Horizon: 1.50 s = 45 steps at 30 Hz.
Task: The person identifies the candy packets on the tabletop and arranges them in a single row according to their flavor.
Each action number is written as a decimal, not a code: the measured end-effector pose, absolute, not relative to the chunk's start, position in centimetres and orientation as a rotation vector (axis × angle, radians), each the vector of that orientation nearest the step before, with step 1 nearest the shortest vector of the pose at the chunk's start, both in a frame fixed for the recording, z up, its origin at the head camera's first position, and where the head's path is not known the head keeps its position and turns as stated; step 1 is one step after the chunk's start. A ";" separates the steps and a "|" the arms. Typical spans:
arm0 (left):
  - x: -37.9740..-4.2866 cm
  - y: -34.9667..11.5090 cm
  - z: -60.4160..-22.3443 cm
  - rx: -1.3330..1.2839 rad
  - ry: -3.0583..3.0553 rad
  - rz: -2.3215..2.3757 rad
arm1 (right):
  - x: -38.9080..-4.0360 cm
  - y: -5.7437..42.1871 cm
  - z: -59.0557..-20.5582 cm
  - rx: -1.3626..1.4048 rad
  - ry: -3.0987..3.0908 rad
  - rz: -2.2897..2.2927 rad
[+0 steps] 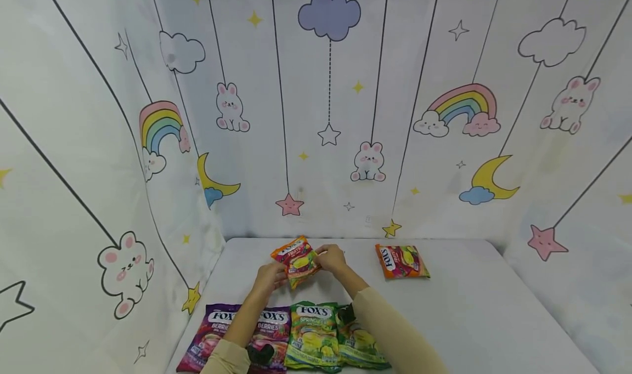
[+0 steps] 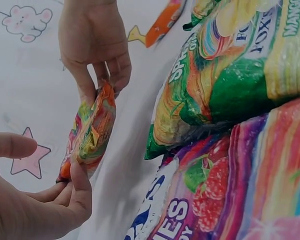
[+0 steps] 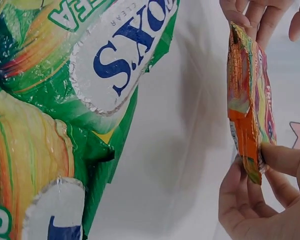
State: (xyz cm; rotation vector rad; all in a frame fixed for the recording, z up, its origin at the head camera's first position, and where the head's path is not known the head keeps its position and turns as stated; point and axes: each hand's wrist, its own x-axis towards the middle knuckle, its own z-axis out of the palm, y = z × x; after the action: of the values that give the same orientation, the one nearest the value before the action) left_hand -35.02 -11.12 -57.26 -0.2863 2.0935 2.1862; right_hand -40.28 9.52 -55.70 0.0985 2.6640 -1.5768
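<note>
Both hands hold an orange-edged Fox's fruits candy bag (image 1: 300, 260), tilted, toward the back of the table. In the head view my left hand (image 1: 270, 276) is at its lower left side and my right hand (image 1: 332, 258) at its right side. From the right wrist, the right thumb and fingers (image 3: 242, 195) pinch one end of the bag. The left wrist view shows the left fingers (image 2: 80, 187) curled at the opposite end, with the left thumb (image 2: 15, 145) standing off it. A second orange candy bag (image 1: 402, 261) lies flat to the right.
Along the front of the white table (image 1: 474, 313) lie purple Fox's berries bags (image 1: 271, 330) at left and green Fox's spring tea bags (image 1: 313, 335) beside them. The forearms pass over this row. A patterned white cloth wall (image 1: 316, 209) rises behind and at the sides.
</note>
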 end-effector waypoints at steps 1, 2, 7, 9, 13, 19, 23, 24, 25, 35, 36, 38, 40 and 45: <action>-35.0 -11.1 -57.2 -0.282 2.092 2.191 | -40.2 9.6 -55.6 0.092 2.662 -1.583; -35.0 -11.1 -57.1 -0.267 2.095 2.194 | -40.2 9.7 -55.5 0.084 2.663 -1.586; -35.1 -10.9 -56.7 -0.225 2.090 2.213 | -40.0 10.2 -55.1 0.083 2.662 -1.612; -35.0 -10.8 -56.5 -0.228 2.085 2.213 | -39.9 10.4 -55.0 0.099 2.648 -1.630; -34.8 -10.5 -56.2 -0.222 2.092 2.196 | -39.8 10.7 -55.0 0.120 2.607 -1.684; -34.6 -10.0 -55.5 -0.210 2.096 2.194 | -39.5 11.3 -54.7 0.104 2.613 -1.734; -34.5 -9.6 -55.0 -0.196 2.101 2.192 | -39.2 11.9 -54.3 0.105 2.599 -1.760; -34.4 -9.5 -54.9 -0.195 2.102 2.191 | -39.1 12.0 -54.2 0.107 2.598 -1.766; -34.4 -9.4 -54.7 -0.196 2.100 2.191 | -39.0 12.1 -54.1 0.108 2.597 -1.768; -34.0 -8.2 -53.5 -0.166 2.124 2.186 | -38.1 13.1 -53.0 0.143 2.618 -1.781; -33.9 -8.1 -53.4 -0.157 2.127 2.185 | -38.1 13.3 -52.9 0.148 2.614 -1.784; -33.8 -7.9 -53.2 -0.146 2.126 2.182 | -37.9 13.7 -52.8 0.148 2.603 -1.796; -33.7 -7.6 -53.0 -0.132 2.119 2.182 | -37.7 14.0 -52.7 0.152 2.592 -1.803; -33.3 -6.9 -52.5 -0.095 2.110 2.183 | -37.3 15.0 -52.4 0.154 2.576 -1.827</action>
State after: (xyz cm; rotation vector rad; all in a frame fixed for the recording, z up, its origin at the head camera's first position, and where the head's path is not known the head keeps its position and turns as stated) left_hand -33.33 -6.95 -52.51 -0.0950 2.1098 2.1828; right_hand -37.28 14.99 -52.39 0.1544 2.5756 -1.8266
